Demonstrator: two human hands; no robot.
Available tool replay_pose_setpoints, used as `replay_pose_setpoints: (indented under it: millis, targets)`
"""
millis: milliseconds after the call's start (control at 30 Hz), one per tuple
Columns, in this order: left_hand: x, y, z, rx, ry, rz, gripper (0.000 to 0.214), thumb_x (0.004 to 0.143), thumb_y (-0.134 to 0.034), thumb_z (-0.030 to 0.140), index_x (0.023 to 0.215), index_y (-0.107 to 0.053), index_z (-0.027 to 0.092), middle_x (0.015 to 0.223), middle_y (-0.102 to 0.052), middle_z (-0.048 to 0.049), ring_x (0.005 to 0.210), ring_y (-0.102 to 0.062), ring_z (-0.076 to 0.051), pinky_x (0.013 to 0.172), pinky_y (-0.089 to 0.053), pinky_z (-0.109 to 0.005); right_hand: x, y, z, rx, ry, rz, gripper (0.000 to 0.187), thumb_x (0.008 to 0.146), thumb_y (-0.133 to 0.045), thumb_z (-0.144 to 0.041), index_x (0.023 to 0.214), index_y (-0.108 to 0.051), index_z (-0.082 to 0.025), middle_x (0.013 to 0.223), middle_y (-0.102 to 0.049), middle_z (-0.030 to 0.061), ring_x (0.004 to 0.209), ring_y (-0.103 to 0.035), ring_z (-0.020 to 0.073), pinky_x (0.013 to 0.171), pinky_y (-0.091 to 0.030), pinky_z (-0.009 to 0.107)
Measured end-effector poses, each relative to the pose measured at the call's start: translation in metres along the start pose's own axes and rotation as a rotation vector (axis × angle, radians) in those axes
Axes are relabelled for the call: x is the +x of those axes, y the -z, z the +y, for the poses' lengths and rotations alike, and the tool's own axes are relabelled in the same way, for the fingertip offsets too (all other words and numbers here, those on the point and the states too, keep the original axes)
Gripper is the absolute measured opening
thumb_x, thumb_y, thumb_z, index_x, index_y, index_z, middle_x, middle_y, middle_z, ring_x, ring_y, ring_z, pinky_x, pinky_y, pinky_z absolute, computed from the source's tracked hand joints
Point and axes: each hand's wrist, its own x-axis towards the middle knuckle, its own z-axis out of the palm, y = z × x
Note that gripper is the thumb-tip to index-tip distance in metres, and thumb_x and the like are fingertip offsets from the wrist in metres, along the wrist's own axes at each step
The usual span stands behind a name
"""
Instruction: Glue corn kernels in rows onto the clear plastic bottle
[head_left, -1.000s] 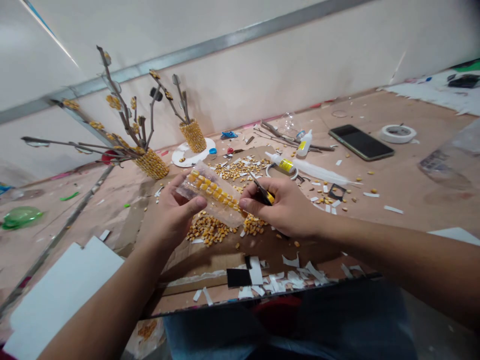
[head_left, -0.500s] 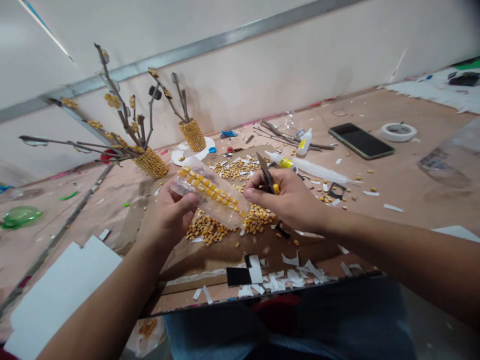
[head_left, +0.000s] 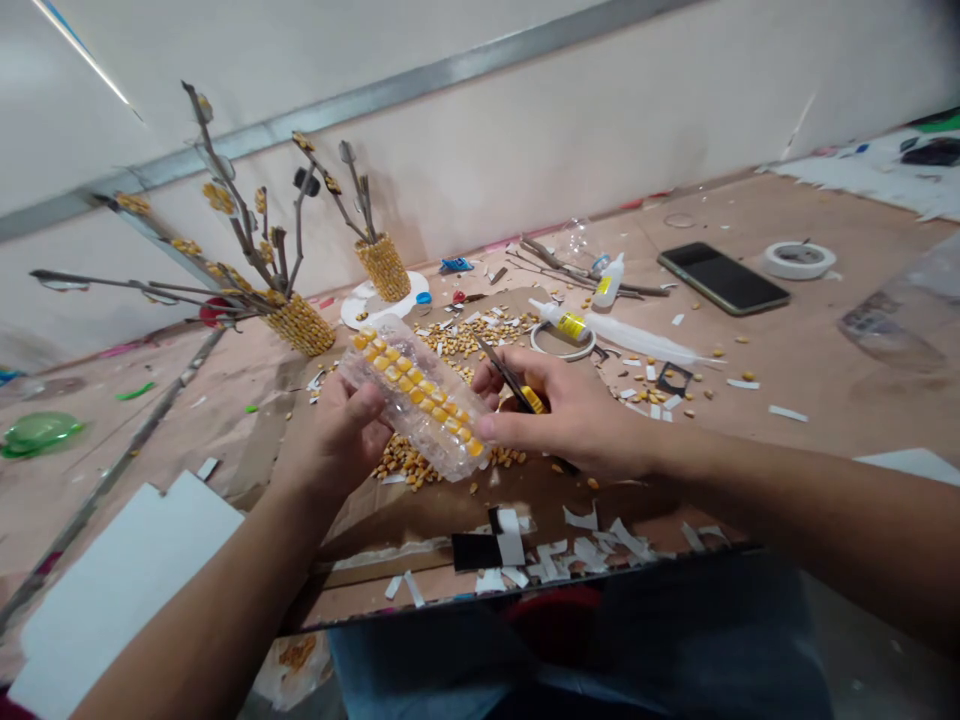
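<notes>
My left hand grips a clear plastic bottle lying on its side, with two rows of yellow corn kernels stuck along it. My right hand holds a pair of black tweezers with a yellow grip. Its index fingertip presses on the kernel at the row's near end. A heap of loose corn kernels lies on the cardboard just under the bottle.
Two kernel-covered pots with twig branches stand at the back left. Glue bottles, a phone and a tape roll lie to the right. White sheets and paper scraps lie near me.
My right hand came back to the bottle's near end and its fingertip now presses a kernel there. The left hand turned the bottle slightly. The tweezers tilted from upright to slanting.
</notes>
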Motion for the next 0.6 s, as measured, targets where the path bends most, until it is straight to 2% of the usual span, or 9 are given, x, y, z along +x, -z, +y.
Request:
replay_pose_setpoints:
  millis: [133,300,433,600]
  targets:
    - [0.0016,0.0013,-0.002,0.007,0.004,-0.027,0.076,0.066,-0.098,0.058,0.128,-0.073,0.023,0.101,-0.083,-0.007,0.099,-0.081,-0.033,0.09,-0.067,-0.043,-0.0004,0.0007,-0.0027,-0.107,0.0,-0.003,0.036,0.074,-0.087,-0.037,0.095,-0.063,-0.02,0.091,-0.063,0.0011,0.086,-0.058,0.0172,0.077,-0.049,0.032]
    - [0.0023,-0.0014,0.0008,0.044,0.057,-0.053,0.071,0.065,-0.099,0.059,0.12,-0.075,0.021,0.1,-0.082,-0.0095,0.104,-0.08,-0.037,0.092,-0.066,-0.048,-0.0007,0.0017,-0.0056,-0.273,-0.002,0.036,0.027,0.076,-0.081,-0.034,0.091,-0.064,-0.02,0.088,-0.065,0.001,0.075,-0.055,0.0146,0.069,-0.045,0.031]
    - [0.0026,-0.0052,0.0035,0.075,0.065,-0.05,0.066,0.061,-0.099,0.061,0.109,-0.079,0.021,0.098,-0.081,-0.0103,0.105,-0.079,-0.04,0.089,-0.066,-0.049,-0.0007,0.0016,-0.0047,-0.321,0.014,0.043,0.024,0.077,-0.079,-0.034,0.09,-0.065,-0.019,0.084,-0.064,0.0006,0.073,-0.053,0.0145,0.068,-0.042,0.032]
    - [0.0032,-0.0052,0.0027,0.081,0.049,-0.079,0.058,0.064,-0.097,0.062,0.102,-0.08,0.022,0.096,-0.08,-0.0102,0.103,-0.078,-0.039,0.086,-0.067,-0.048,-0.0002,0.002,-0.0038,-0.318,-0.005,0.043,0.026,0.078,-0.08,-0.036,0.09,-0.065,-0.019,0.083,-0.063,0.0004,0.07,-0.051,0.0136,0.065,-0.041,0.032]
